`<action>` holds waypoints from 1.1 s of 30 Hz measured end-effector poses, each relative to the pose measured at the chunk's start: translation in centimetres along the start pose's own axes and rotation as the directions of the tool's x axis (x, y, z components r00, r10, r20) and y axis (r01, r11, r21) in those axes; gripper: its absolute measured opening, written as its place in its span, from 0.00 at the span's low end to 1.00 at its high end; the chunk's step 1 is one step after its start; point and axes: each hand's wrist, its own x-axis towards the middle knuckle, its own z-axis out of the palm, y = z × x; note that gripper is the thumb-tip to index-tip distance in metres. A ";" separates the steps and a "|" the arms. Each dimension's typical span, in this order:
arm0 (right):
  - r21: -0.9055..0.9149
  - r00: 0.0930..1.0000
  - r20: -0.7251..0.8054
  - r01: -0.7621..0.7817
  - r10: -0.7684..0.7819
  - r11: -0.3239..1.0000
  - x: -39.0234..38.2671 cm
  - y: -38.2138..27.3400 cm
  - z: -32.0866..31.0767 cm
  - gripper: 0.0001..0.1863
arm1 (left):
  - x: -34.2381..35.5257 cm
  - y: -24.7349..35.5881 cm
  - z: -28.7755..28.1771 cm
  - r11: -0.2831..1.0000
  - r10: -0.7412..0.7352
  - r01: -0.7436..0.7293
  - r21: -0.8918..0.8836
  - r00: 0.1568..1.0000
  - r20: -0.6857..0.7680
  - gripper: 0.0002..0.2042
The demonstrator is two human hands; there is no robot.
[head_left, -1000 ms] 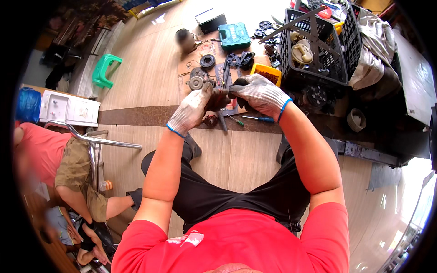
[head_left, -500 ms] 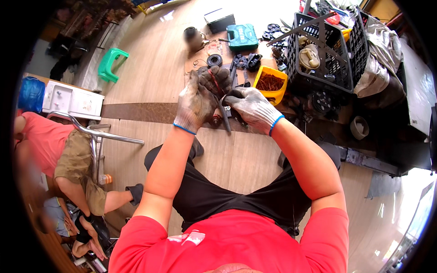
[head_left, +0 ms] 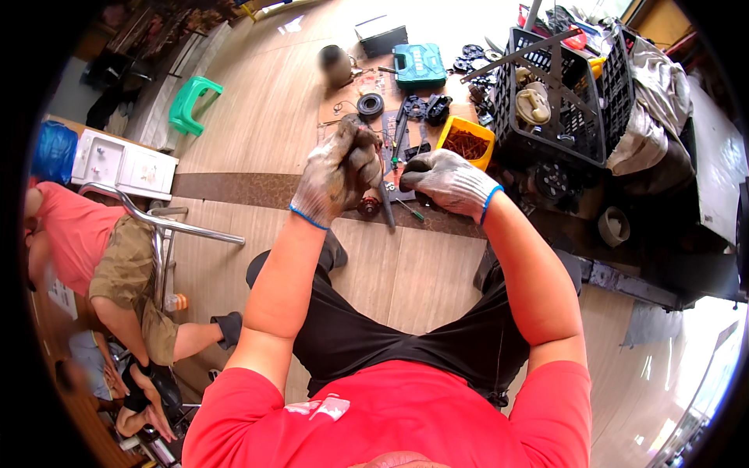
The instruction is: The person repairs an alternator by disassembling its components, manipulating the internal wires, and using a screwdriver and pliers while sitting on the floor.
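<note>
My left hand [head_left: 337, 173], in a dirty white work glove with a blue cuff, is closed around a thin red wire [head_left: 381, 158] that shows beside the fingers. Just below those fingers is a dark rod [head_left: 387, 206]; whether it hangs from the hand or lies on the floor, I cannot tell. My right hand [head_left: 451, 184], gloved alike, stands apart to the right with fingertips pressed together; anything in them is hidden. A small green-handled tool [head_left: 415, 211] lies between the hands. Near the left wrist sits a reddish-copper round part [head_left: 368, 207].
Beyond my hands are a black ring [head_left: 370, 104], a teal tool case [head_left: 419, 65] and a yellow bin [head_left: 466, 139] of rusty-brown pieces. Black crates [head_left: 551, 97] stand at right. A green stool [head_left: 193, 106], a metal-framed chair [head_left: 187, 228] and a seated person [head_left: 86, 238] are left.
My right hand has drawn away to the right from my left hand, opening a gap between them. The left hand has turned slightly and stays closed. The green-handled tool now shows.
</note>
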 end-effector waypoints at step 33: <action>0.144 0.995 -0.087 0.055 -0.043 0.988 0.2 0.1 2.4 0.13 | 1.1 -1.4 0.0 0.976 0.056 -0.076 -0.203 0.993 -0.104 0.39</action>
